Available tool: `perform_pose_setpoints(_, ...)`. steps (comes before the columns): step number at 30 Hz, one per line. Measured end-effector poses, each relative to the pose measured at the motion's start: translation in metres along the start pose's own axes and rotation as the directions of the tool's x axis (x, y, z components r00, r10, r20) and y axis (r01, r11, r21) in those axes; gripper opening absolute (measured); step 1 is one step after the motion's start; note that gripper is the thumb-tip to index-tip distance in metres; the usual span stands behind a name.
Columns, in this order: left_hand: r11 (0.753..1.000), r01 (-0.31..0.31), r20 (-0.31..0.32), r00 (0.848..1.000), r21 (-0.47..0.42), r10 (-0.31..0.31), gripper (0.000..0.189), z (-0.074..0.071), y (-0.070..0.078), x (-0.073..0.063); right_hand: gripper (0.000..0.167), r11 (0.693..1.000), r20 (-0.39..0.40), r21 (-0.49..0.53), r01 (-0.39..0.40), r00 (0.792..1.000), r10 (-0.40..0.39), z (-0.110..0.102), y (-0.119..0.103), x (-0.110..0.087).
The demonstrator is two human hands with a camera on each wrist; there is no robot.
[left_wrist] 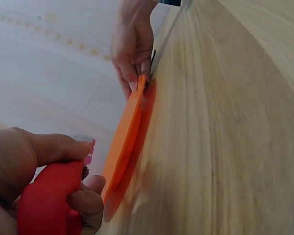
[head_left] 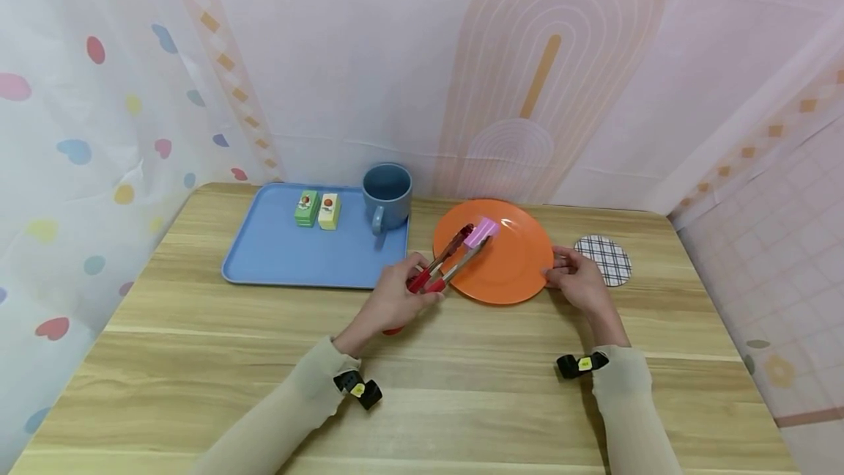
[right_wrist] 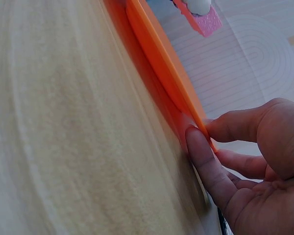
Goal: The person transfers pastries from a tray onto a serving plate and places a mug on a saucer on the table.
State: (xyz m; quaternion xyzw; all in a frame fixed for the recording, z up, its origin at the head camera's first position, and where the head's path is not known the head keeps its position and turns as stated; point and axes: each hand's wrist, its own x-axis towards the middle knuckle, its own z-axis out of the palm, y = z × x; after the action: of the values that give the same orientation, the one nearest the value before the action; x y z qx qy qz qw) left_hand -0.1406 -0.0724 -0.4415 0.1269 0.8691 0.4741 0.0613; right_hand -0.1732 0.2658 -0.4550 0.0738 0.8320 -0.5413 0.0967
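Observation:
My left hand (head_left: 394, 297) grips red-handled metal tongs (head_left: 455, 259), their tips pointing away over an orange plate (head_left: 521, 266). Between the tips sits a small pink block (head_left: 483, 232); in the right wrist view this pink block (right_wrist: 209, 23) shows above the plate's surface. The thumb and fingers of the left hand wrap the red handle (left_wrist: 49, 198) in the left wrist view. At the plate's right edge, my right hand (head_left: 582, 283) pinches the rim. The right wrist view has the right hand (right_wrist: 264, 166) with a thumb and fingers on opposite faces of the rim.
Left of the plate lies a blue tray (head_left: 277, 259) bearing a green block (head_left: 306, 209), a pale yellow block (head_left: 329, 212) and a blue-grey mug (head_left: 389, 200). A round checked coaster (head_left: 605, 261) is right of the right hand. Patterned cloth (head_left: 343, 57) hangs behind the wooden table (head_left: 461, 402).

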Motion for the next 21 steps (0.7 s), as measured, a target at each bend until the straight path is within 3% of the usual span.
perform_pose_setpoints(21, 1.000, 0.029, 0.059, 0.998, -0.004, -0.029, 0.034, 0.021, 0.003, 0.005, 0.060, 1.000, -0.014, -0.021, -0.016, 1.000, 0.015, 0.000, -0.003, -0.001)
